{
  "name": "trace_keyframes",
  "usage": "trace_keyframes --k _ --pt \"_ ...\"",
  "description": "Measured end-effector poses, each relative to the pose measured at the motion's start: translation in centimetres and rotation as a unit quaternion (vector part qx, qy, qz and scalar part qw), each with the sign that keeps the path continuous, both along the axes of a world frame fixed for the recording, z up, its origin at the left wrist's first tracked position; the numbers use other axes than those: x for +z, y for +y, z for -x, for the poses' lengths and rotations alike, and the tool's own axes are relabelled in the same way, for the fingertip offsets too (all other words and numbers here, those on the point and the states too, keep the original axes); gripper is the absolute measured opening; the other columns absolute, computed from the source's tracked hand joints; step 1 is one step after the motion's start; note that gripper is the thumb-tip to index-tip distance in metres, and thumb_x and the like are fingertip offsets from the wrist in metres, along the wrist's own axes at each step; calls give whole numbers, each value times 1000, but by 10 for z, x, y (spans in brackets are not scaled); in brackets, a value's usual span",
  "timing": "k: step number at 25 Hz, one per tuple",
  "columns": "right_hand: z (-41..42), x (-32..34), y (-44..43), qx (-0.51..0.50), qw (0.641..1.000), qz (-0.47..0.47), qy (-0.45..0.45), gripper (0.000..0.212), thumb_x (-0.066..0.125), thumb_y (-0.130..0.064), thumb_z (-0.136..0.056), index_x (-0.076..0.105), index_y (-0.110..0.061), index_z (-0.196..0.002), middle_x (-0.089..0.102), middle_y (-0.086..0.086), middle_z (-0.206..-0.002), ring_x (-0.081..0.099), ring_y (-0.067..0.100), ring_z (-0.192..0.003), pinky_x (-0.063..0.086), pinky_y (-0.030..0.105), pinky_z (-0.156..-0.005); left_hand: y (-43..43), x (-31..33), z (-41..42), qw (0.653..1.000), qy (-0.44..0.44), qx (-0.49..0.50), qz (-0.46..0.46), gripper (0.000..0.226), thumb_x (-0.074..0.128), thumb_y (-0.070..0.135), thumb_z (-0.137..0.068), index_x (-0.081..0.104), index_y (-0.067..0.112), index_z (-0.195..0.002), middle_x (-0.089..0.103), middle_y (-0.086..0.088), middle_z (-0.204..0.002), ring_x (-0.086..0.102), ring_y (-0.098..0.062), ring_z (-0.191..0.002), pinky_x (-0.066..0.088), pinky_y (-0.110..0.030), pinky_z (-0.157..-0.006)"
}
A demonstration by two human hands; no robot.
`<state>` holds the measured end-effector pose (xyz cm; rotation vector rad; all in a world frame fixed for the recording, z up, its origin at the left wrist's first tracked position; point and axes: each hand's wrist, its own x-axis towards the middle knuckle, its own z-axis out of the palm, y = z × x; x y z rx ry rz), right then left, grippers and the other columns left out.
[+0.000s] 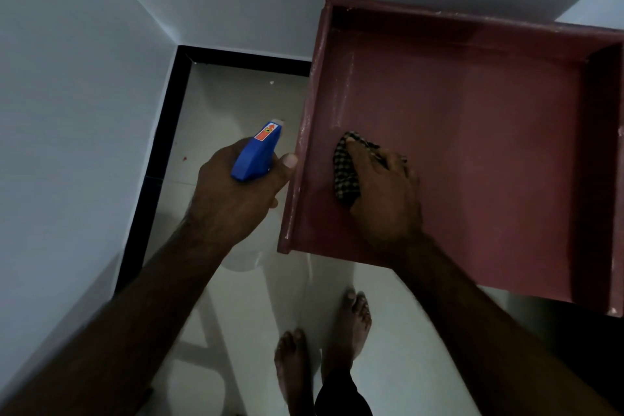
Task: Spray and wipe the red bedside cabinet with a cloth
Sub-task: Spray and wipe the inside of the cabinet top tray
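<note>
The red bedside cabinet [489, 132] fills the upper right, seen from above, its top ringed by a raised rim. My right hand [385, 192] presses a black-and-white checked cloth [344, 176] flat on the top near the left rim. My left hand [236, 196] hovers just left of the cabinet, gripping a spray bottle with a blue trigger head [256, 152]. The nozzle points away from me toward the far wall. The clear bottle body [243, 260] shows faintly below my hand.
White walls meet in a corner at the upper left, edged by a black skirting [162, 132]. Pale floor tiles [236, 105] lie between wall and cabinet. My bare feet [324, 341] stand on the floor below the cabinet's front edge.
</note>
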<state>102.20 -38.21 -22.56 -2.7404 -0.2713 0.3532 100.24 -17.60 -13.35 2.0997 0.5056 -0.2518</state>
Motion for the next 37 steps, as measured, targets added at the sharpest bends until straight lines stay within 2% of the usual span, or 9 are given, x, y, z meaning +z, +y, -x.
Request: trace_keyframes --k 7,12,16,19,21,24,29,33,37 --pt "-25 2 21 45 999 -14 8 95 68 -15 -74 27 -24 -159 53 -1 -151 35 31 -140 31 52 -107 2 0 -3 1000 -2 13 3 35 64 55 -83 59 20 -90 68 -8 -78 67 0 -65 43 -2 -50" --pt "-35 -1 -2 -2 999 -22 -44 80 44 -28 -79 34 -23 -158 56 2 -148 41 29 -131 36 49 -104 1 2 -8 1000 -1 18 7 33 63 54 -83 57 23 -89 67 -9 -79 68 -2 -67 43 -1 -51" --pt "-34 -2 18 26 1000 -12 -13 92 66 -19 -75 29 -24 -158 52 0 -151 38 30 -136 35 49 -104 2 0 -12 1000 -7 15 -10 32 66 47 -89 60 16 -96 68 -8 -79 68 -1 -67 43 -1 -51" --pt "-41 -4 14 74 997 -22 -20 84 60 -20 -82 29 -26 -159 50 -2 -153 38 27 -137 33 46 -105 2 0 -15 1000 -8 5 -9 34 65 49 -88 60 17 -95 68 -7 -79 67 0 -67 43 -1 -51" --pt "-48 -4 6 15 999 -29 -39 74 48 -26 -87 31 -26 -158 51 0 -151 40 28 -133 34 46 -106 2 3 -18 1000 -11 2 -3 36 63 55 -84 59 20 -92 68 -6 -77 67 1 -65 43 -1 -51" --pt "-52 0 14 -74 995 -63 -21 81 62 -17 -82 33 -25 -158 54 6 -147 42 33 -131 36 50 -106 5 3 -25 1000 -13 -5 -1 37 62 56 -82 59 21 -93 67 -5 -77 67 1 -64 43 -1 -52" --pt "-45 2 24 64 997 -45 24 90 66 -16 -81 25 -29 -160 43 -5 -158 35 27 -141 30 46 -111 9 6 -39 1000 -16 -23 -3 27 67 47 -89 59 21 -93 67 -5 -76 67 0 -64 44 -2 -53" --pt "-60 1 11 -40 998 -41 3 74 56 -31 -90 29 -32 -158 51 -2 -152 41 27 -134 33 43 -106 13 13 -52 999 -20 -44 -7 30 66 49 -88 60 20 -94 67 -5 -76 66 2 -62 44 -3 -53" --pt "-60 7 29 -94 993 -67 19 87 52 -26 -76 29 -26 -159 48 5 -153 39 33 -135 34 50 -110 16 12 -61 999 -14 -51 -12 30 65 48 -90 60 19 -93 68 -6 -78 66 1 -64 43 -2 -51"
